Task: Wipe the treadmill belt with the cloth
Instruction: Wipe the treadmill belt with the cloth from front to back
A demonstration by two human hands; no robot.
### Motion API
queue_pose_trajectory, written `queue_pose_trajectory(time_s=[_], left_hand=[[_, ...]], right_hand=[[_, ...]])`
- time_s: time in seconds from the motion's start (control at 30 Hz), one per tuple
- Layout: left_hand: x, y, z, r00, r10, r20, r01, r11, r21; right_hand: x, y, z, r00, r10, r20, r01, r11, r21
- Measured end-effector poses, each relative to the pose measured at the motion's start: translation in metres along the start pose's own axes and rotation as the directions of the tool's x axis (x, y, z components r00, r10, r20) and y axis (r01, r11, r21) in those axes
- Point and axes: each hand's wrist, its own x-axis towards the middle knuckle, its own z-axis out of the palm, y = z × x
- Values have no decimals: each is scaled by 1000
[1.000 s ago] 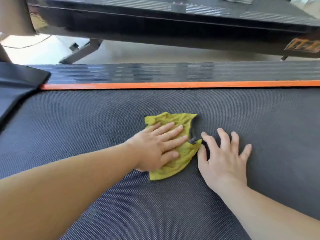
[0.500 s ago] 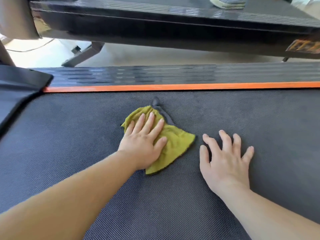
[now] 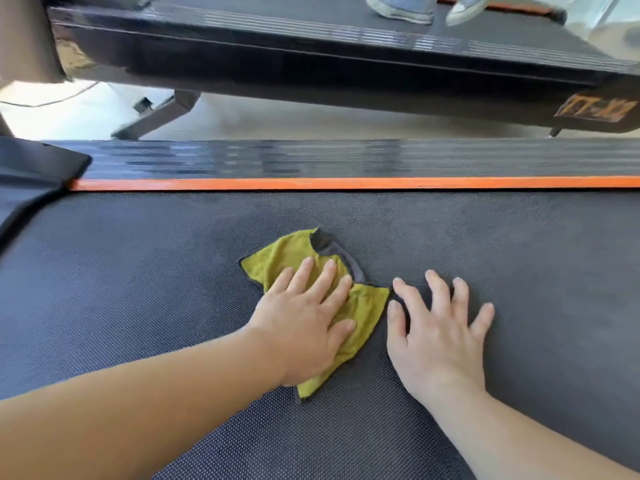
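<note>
Forearms reach in from the bottom edge onto the treadmill belt (image 3: 138,271). The left hand (image 3: 304,323) lies flat on the cloth (image 3: 367,306), fingers straight and spread, pressing it to the belt. The right hand (image 3: 436,337) rests just beside it, palm down on the bare belt, fingers splayed and holding nothing; its forefinger tip sits right at the cloth's corner. The cloth is yellow-green with a dark grey edge turned up on its far side, near the middle of the belt. Beyond runs an orange stripe (image 3: 346,183), then a ribbed black side rail (image 3: 346,157). Past a strip of pale floor (image 3: 277,119) stands a second treadmill (image 3: 311,64), with two shoes (image 3: 401,8) on its deck.
</note>
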Motion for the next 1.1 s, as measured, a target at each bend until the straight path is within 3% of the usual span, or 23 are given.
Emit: queue_pose_trajectory(time_s=[0.07, 0.1, 0.2, 0.33, 0.5, 0.63, 0.7, 0.8, 0.9, 0.97, 1.03, 1.1], left_hand=[[6, -9, -6, 985, 34, -168, -23, 998, 65], [10, -13, -6, 982, 15, -188, -5, 999, 54], [19, -11, 17, 992, -113, -62, 109, 991, -72], [23, -11, 22, 991, -128, -34, 123, 983, -136], [26, -14, 14, 991, -130, 23, 132, 978, -163], [33, -26, 9, 993, -74, 94, 89, 982, -166], [41, -39, 6, 995, -67, 79, 78, 987, -140], [70, -59, 0, 976, -208, 60, 215, 965, -153], [111, -34, -8, 875, -478, 75, 480, 840, -253], [133, 11, -13, 821, -566, 81, 557, 760, -334], [143, 46, -14, 875, -481, 48, 465, 811, -354], [148, 40, -16, 966, -257, 0, 247, 928, -278]], right_hand=[[1, 0, -1, 1000, -4, 20, 4, 1000, -3], [0, 1, 0, 1000, -4, 24, 4, 1000, -6], [-1, 2, 1, 1000, -9, 19, 9, 1000, -15], [-1, -1, -4, 998, 11, 61, -8, 999, -43], [24, 3, -24, 990, -72, -117, 74, 997, 8], [44, 4, -12, 999, 6, 53, -2, 997, -76], [46, 4, -6, 998, 8, 64, -4, 998, -62], [48, 4, -8, 998, -6, 62, 7, 1000, -14], [48, 3, -8, 998, -2, 55, 5, 999, -51], [48, 3, -7, 999, -15, 45, 18, 997, -73], [48, 2, -6, 998, -20, 54, 25, 995, -94], [49, 2, -4, 999, -10, 52, 15, 995, -95]])
